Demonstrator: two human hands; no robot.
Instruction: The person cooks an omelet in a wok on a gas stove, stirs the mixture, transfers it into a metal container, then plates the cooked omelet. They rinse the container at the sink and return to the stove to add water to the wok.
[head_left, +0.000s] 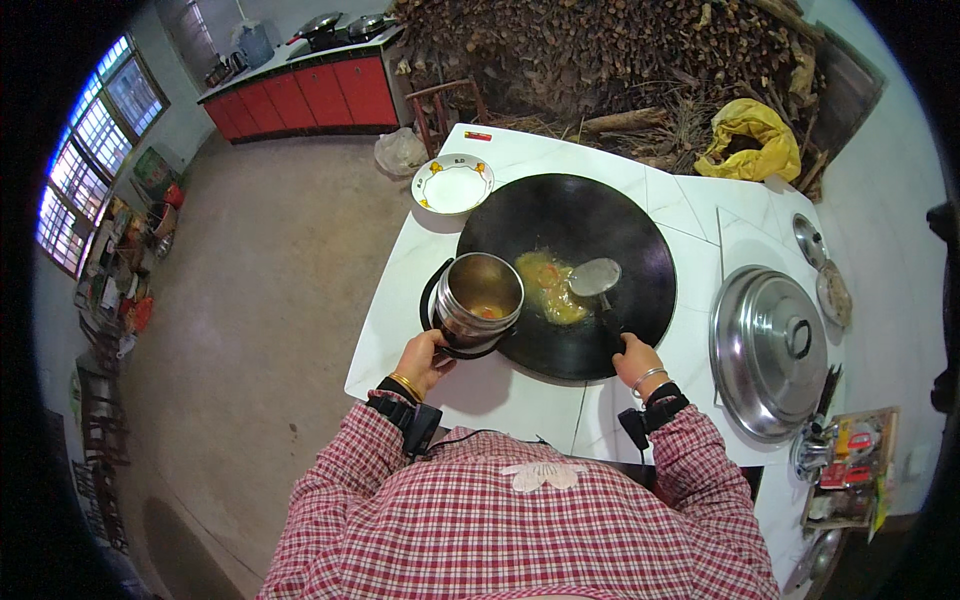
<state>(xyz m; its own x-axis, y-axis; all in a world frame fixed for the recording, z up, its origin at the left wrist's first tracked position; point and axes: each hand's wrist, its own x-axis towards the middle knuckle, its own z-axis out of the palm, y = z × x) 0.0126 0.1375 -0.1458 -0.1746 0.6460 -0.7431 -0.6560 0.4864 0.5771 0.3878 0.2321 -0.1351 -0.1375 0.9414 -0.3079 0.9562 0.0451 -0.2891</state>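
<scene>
A large black wok (577, 210) is set in the white tiled stove top, with yellowish liquid and orange-red bits of food (551, 289) in its middle. My right hand (636, 360) grips the dark handle of a metal ladle (595, 277), whose bowl is over the food. Tilted above the wok's left edge is a stainless steel pot (478, 296) with a black handle ring; some liquid and an orange-red piece lie inside it. My left hand (424, 362) holds this pot from below, at its near side.
A patterned white dish (453, 184) stands beyond the pot. On the right lie a big steel lid (772, 352), two small round lids or dishes (810, 240) and a tray of seasonings (851, 465). Stacked firewood (600, 60) and a yellow bag (750, 142) are behind the stove.
</scene>
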